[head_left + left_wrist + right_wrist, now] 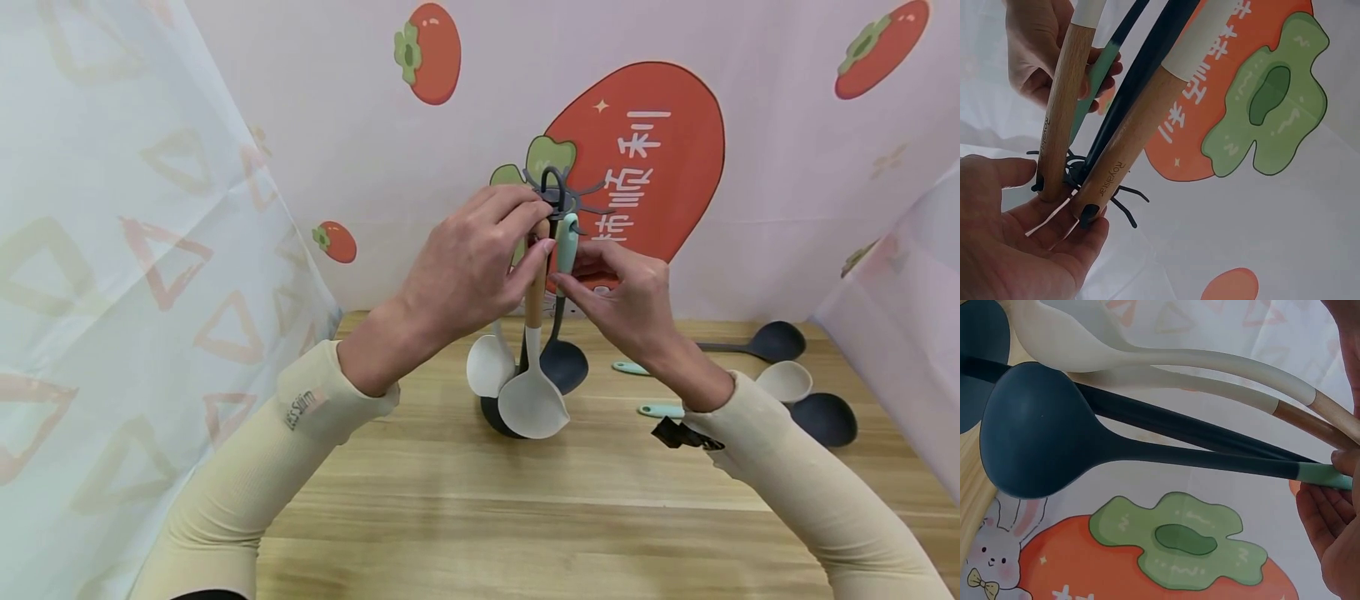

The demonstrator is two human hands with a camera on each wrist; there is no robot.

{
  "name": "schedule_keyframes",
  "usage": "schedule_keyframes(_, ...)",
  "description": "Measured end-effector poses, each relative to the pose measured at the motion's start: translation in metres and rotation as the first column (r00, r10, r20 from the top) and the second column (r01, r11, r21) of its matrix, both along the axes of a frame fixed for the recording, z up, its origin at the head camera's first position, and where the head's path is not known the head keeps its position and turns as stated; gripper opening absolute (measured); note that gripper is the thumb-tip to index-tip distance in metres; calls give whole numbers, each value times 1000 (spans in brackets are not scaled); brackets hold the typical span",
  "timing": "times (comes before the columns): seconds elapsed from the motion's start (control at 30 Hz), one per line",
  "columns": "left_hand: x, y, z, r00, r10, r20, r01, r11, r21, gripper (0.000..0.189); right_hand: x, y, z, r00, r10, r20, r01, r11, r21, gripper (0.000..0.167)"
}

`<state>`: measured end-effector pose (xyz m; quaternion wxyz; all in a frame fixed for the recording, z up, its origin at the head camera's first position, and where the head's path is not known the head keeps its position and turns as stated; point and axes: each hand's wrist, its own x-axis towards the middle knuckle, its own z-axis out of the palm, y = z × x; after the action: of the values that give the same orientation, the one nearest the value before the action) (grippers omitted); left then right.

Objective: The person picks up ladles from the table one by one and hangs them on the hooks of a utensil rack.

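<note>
A dark utensil stand (pixel 557 196) with a looped top and thin hooks stands in the middle of the table on a round base. Two white utensils with wooden handles hang from it; the front one is a ladle (pixel 534 404), the other a white-bowled utensil (pixel 489 367) behind it. My left hand (pixel 487 242) holds the front ladle's wooden handle near its top end, its fingers reaching behind both handle ends. Between thumb and fingers, my right hand (pixel 626 287) pinches the mint-green handle of a dark ladle (pixel 1044 431). That handle's tip (pixel 570 225) is right at a hook.
On the table's right lie a dark round-bowled utensil (pixel 778 342), a white one (pixel 785 380) and another dark one (pixel 825 419). Two mint handles (pixel 662 411) show beside my right forearm, which partly covers them. Printed cloth walls stand at the back and both sides.
</note>
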<state>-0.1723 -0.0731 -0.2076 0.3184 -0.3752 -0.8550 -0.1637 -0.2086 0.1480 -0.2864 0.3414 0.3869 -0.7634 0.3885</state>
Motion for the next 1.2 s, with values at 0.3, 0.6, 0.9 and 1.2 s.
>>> schedule_keyframes(0.3, 0, 2, -1, 1000, 8, 2, -8, 1000, 9, 32, 1, 3, 0, 1000, -13, 9, 13, 1000, 21, 45)
schedule_keyframes(0.6, -1, 4, -2, 1000, 10, -20, -9, 999, 32, 33, 1, 11, -2, 999, -42, 6, 41, 997, 59, 46)
schedule_keyframes(0.9, -1, 7, -3, 999, 6, -49, -4, 998, 56, 35, 2, 26, -9, 996, -89, -23, 91, 990, 110, 46)
schedule_keyframes(1.2, 1, 8, -2, 998, 15, -59, -13, 1000, 28, 34, 3, 56, -16, 989, -147, 19, 141, 971, 191, 52)
